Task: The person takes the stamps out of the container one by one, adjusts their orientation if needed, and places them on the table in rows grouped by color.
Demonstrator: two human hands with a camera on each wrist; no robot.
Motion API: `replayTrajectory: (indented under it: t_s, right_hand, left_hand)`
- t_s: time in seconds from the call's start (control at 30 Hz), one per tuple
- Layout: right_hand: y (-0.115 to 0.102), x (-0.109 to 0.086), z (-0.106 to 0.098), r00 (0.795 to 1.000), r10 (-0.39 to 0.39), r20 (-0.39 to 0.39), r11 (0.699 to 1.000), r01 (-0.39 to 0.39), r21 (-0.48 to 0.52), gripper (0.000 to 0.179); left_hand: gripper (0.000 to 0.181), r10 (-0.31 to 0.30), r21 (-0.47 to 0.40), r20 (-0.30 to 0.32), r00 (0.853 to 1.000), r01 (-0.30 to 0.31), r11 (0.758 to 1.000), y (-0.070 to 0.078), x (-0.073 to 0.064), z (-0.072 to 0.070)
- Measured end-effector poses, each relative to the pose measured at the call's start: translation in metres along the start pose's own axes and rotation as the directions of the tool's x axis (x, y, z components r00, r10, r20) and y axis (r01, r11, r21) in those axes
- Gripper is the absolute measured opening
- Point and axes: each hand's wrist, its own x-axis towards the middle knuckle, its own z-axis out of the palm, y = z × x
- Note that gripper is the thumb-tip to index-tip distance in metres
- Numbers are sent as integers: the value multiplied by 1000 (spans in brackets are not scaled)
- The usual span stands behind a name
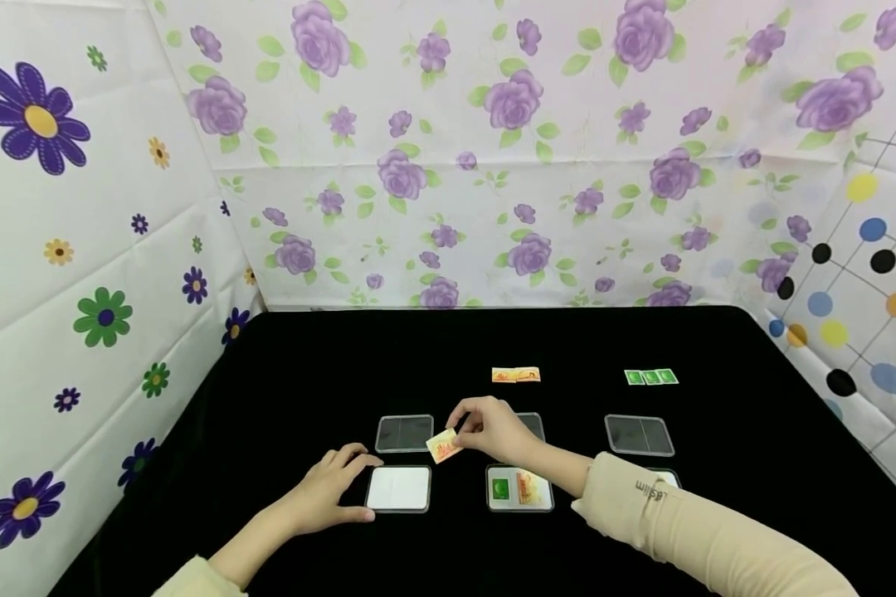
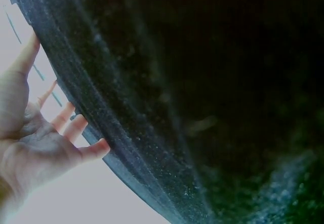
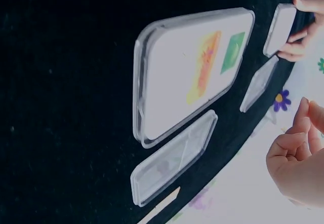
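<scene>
Between thumb and fingertips, my right hand (image 1: 489,427) pinches a small orange-and-cream stamp (image 1: 443,446) above the cloth, between the left and middle cases. The stamp cannot be made out in the right wrist view, where the right hand (image 3: 298,153) appears at the right edge. My left hand (image 1: 324,489) lies at the left side of a shallow case with a white inside (image 1: 399,488), its thumb and forefinger by two corners. Spread fingers of that left hand (image 2: 38,138) show in the left wrist view. The middle case (image 1: 518,505) holds a green stamp (image 1: 500,488) and an orange one (image 1: 529,487).
Behind the cases lie clear lids (image 1: 405,434), the middle one partly hidden by my right hand. Farther back are orange stamps (image 1: 516,375) and a row of green stamps (image 1: 651,377). My right sleeve covers most of a right-hand case (image 1: 668,478). Black cloth (image 1: 328,365) covers the table.
</scene>
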Motion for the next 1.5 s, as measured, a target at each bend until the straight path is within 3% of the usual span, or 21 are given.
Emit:
replayTrajectory:
  t_s: [0.9, 1.3, 1.5]
  right_hand:
    - [21, 18, -32, 984, 118, -131, 993, -118, 14, 11]
    - [40, 38, -46, 950, 232, -210, 970, -242, -22, 14]
    - [51, 51, -49, 914, 279, -296, 943, -319, -99, 14]
  left_hand:
    - [67, 14, 0, -3, 1000, -14, 1000, -3, 1, 2]
    - [66, 13, -5, -2, 1000, -13, 1000, -3, 0, 1]
    - [66, 6, -7, -1, 1000, -6, 1000, -2, 0, 1]
